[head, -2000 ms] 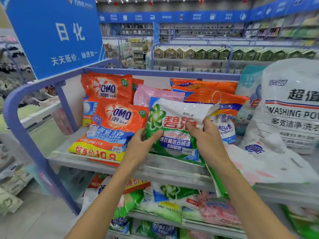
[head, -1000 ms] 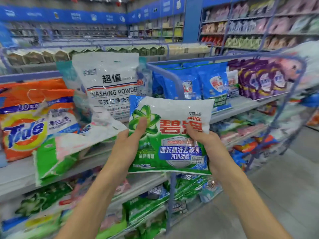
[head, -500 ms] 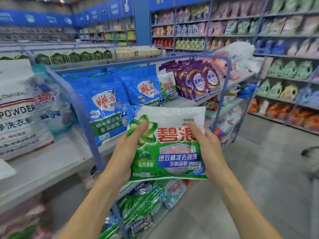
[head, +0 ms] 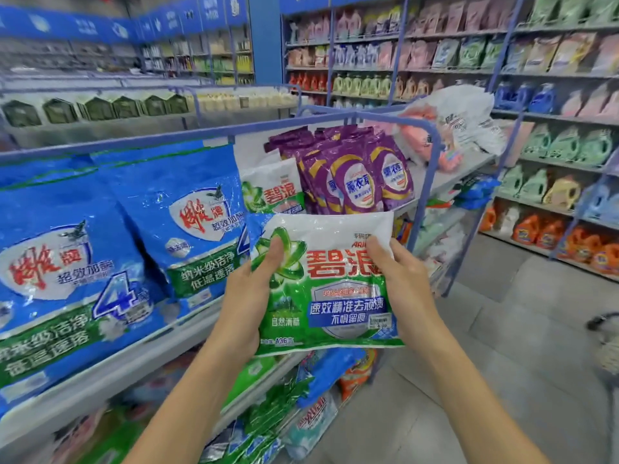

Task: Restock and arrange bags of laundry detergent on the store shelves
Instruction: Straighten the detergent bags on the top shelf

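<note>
I hold a green and white detergent bag [head: 335, 296] upright in front of me with both hands. My left hand [head: 246, 296] grips its left edge, thumb on the green swirl logo. My right hand [head: 402, 283] grips its right edge, thumb over the red lettering. Just behind it on the top shelf [head: 187, 329] stands a matching green and white bag [head: 273, 190], between large blue bags [head: 187, 222] and purple bags [head: 361, 175].
A blue metal frame [head: 430, 182] borders the shelf unit. Lower shelves hold mixed green, blue and orange bags [head: 318, 380]. A white and pink bag pile [head: 455, 125] lies at the far end. Wall shelves of bottles [head: 552, 182] line the right; grey tiled aisle floor [head: 502, 329] between.
I have carried the green and white bag rightward along the aisle, from the orange bag section past the white washing powder sack to the blue and purple bags. Both hands kept their grip.
</note>
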{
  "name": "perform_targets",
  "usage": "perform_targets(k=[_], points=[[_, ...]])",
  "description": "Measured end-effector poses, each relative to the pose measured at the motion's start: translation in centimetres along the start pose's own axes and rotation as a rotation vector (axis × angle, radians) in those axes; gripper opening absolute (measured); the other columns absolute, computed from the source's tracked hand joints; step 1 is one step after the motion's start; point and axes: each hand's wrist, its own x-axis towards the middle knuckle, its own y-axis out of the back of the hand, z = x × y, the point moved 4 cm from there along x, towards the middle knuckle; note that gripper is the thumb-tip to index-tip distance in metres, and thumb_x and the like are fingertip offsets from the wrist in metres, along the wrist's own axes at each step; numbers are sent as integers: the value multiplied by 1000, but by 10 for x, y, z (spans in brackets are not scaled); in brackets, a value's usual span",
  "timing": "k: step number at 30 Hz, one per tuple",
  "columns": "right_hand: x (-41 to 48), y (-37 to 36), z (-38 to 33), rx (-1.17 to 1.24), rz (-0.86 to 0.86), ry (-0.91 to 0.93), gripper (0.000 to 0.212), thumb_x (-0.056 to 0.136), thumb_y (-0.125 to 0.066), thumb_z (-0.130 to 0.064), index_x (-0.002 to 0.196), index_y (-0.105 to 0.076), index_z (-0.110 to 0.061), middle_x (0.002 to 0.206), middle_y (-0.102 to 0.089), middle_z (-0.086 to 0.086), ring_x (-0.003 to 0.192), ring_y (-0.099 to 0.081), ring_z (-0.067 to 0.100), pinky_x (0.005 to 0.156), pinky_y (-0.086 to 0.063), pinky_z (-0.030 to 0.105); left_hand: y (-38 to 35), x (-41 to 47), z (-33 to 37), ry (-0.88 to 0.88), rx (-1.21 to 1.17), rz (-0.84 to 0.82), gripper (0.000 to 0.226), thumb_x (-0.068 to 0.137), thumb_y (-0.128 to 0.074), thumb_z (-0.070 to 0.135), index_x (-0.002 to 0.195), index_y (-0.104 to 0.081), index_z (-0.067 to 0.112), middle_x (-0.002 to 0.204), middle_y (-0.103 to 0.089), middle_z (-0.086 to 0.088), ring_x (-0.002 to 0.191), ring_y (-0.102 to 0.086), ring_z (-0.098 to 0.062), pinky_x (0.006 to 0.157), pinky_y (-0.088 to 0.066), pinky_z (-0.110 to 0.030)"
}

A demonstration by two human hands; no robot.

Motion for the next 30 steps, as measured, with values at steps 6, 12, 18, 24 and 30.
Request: perform_targets(k=[6,12,18,24,30], points=[[98,8,17,-12,-115,-20,17,102,-60,-28,112,-72,-21,101,-80,5,86,-77,25,76,-64,38,-32,61,-1,-9,-33,110,63,70,-77,71,110,-75,23,106,-78,0,105,-73,-27,99,-53,-53],[204,-4,23,-88,-346,10,15,103,-58,-26,107,-72,-22,99,-80,0,90,-76,21,79,-62,38,-50,127,-6,-86,-72,357,78,55,-82,80,108,-76,22,109,-78,-3,112,-69,-33,102,-49,-58],[274,-51,30,-151,-482,94,16,105,-54,-24,101,-68,-17,84,-75,-7,74,-70,1,64,-53,17,-51,167,17,-304,-33,689,74,75,-75,67,128,-66,16,125,-72,-2,119,-65,-23,107,-48,-51],[319,-92,67,-208,-521,9,17,106,-49,-23,113,-63,-17,103,-74,1,78,-70,-1,67,-56,19,-50,206,15,-329,74,790,44,101,-62,34,141,-53,22,125,-62,16,115,-60,-9,88,-50,-17],[337,-104,91,-82,-475,-128,19,104,-54,-26,111,-68,-16,100,-78,3,93,-75,25,71,-62,36,-42,229,5,-226,-22,882,66,100,-63,36,157,-33,20,154,-43,6,141,-41,-18,107,-34,-29]])
